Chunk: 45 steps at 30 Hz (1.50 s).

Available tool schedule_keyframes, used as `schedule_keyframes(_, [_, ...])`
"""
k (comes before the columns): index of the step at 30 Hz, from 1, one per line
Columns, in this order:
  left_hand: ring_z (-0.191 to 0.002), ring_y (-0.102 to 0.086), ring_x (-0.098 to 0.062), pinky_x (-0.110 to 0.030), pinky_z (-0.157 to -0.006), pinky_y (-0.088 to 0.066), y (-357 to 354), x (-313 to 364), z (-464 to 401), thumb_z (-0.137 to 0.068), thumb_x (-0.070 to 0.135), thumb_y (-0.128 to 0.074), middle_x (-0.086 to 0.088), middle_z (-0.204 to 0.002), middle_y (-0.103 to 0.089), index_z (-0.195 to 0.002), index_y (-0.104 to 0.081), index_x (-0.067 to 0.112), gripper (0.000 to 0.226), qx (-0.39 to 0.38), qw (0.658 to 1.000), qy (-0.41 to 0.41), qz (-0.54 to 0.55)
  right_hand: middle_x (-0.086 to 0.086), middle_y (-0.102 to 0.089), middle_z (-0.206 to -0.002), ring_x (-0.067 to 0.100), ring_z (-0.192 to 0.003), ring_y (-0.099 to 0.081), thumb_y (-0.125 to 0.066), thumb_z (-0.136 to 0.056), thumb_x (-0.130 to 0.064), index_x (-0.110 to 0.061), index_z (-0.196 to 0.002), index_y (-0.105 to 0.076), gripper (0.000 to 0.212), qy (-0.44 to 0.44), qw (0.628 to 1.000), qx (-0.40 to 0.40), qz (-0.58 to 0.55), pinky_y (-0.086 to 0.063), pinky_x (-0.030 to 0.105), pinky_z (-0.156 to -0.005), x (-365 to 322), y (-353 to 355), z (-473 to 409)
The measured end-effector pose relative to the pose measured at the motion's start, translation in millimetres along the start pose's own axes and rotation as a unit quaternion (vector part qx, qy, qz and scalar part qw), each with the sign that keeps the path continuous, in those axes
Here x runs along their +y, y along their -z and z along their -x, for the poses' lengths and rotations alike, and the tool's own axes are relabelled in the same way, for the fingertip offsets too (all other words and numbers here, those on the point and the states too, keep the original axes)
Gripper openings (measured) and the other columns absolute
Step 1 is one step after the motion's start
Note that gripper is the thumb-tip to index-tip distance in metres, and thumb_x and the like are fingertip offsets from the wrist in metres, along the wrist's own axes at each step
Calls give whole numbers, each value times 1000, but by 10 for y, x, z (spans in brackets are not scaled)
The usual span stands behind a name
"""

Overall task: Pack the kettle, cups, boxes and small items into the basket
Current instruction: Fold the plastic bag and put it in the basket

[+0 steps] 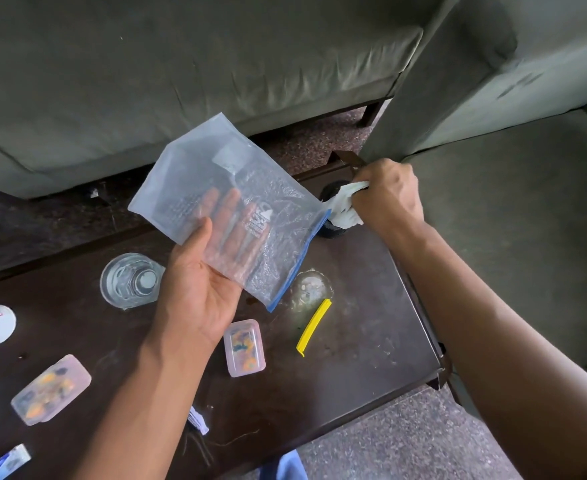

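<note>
Bag (229,202) in left hand (195,299), tissue (345,206) in right hand (385,199).

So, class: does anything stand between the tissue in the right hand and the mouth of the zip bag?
Nothing visible does. The right hand holds the tissue right at the blue-edged mouth of the zip bag, which the left hand holds up above the table.

Grey sofa (188,74) beyond the dark table (371,341) — speckled floor (406,441) below.
</note>
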<state>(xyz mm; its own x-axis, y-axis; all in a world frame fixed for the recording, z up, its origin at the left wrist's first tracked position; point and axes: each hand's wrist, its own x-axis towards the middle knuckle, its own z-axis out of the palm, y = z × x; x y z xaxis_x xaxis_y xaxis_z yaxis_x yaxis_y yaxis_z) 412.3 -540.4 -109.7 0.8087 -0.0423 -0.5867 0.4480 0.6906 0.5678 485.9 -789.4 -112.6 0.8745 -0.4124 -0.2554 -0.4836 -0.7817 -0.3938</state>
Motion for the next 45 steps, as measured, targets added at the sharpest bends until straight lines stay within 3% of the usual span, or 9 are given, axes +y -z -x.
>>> schedule_keyframes(7, [-137, -75, -22, -42, -101, -65, 64, -65, 7, -119, 25, -44, 0, -149, -76, -155, -59, 23, 39, 8, 1000, 16, 19, 13, -67, -117, 37, -98, -69, -58, -78, 5, -19, -112, -82, 48, 91, 994, -27, 58, -58, 35, -80, 31, -116, -39])
schedule_keyframes(12, [-137, -75, -22, -44, -103, -63, 69, -34, 52, -119, 24, -44, 0, -148, -77, -155, -60, 22, 39, 8, 1000, 16, 20, 14, -55, -136, 45, -109, -65, -53, -90, -6, -28, -139, -66, 55, 112, 988, -49, 89, -58, 45, -91, 67, -65, 66])
schedule_keyframes(19, [-139, -73, -28, -49, -115, -60, 138, 117, 188, -119, 20, -42, -4, -150, -75, -157, -60, 20, 42, 3, 995, 18, 100, -7, -72, -112, 7, -82, -69, -66, -89, -23, -27, -119, -74, 32, 16, 963, 174, -206, -53, 26, -85, -15, 248, 721])
schedule_keyframes(21, [-139, -74, -29, -48, -113, -61, 145, 179, 262, -118, 20, -43, -5, -151, -75, -156, -61, 19, 42, -2, 991, 21, 130, 0, -78, -103, 12, -83, -71, -66, -97, -16, -16, -114, -78, 21, -26, 929, 126, -346, -58, 35, -85, -159, 151, 986])
schedule_keyframes(24, [-139, -73, -30, -51, -117, -56, 210, 298, 368, -118, 19, -42, -7, -152, -74, -155, -63, 17, 42, -10, 987, 15, 158, 22, -80, -110, 30, -100, -77, -66, -105, -21, -2, -116, -77, 25, -101, 821, -54, -560, -62, 44, -96, -473, -24, 1318])
schedule_keyframes(29, [-146, -68, -32, -51, -113, -61, 514, 579, 531, -120, 18, -42, -10, -155, -72, -162, -58, 14, 45, -17, 983, 2, 184, 23, -78, -120, 36, -109, -78, -73, -94, -26, 1, -120, -75, 38, -109, 710, -293, -631, -64, 50, -92, -875, -282, 1620])
schedule_keyframes(35, [-151, -63, -29, -51, -130, -45, 1169, 968, 808, -119, 18, -42, -8, -161, -66, -163, -55, 18, 46, 6, 985, -44, 169, 13, -82, -96, 22, -80, -81, -74, -84, -6, -4, -102, -81, 20, -56, 739, -332, -583, -66, 36, -65, -1424, -569, 1841])
schedule_keyframes(41, [-146, -68, -31, -48, -117, -58, 1985, 1428, 1073, -119, 22, -46, -13, -158, -68, -162, -56, 16, 45, 75, 972, -112, 193, 13, -84, -99, 26, -73, -82, -71, -94, 3, -12, -96, -83, 19, 6, 805, -339, -488, -68, 40, -63, -2105, -1025, 2245])
schedule_keyframes(45, [-141, -71, -34, -52, -119, -55, 2459, 1717, 1241, -121, 23, -43, -11, -154, -72, -157, -59, 17, 41, 119, 961, -130, 214, 10, -85, -95, 20, -75, -82, -68, -95, 8, -20, -92, -86, 34, 44, 796, -367, -480, -65, 31, -59, -2513, -1355, 2526])
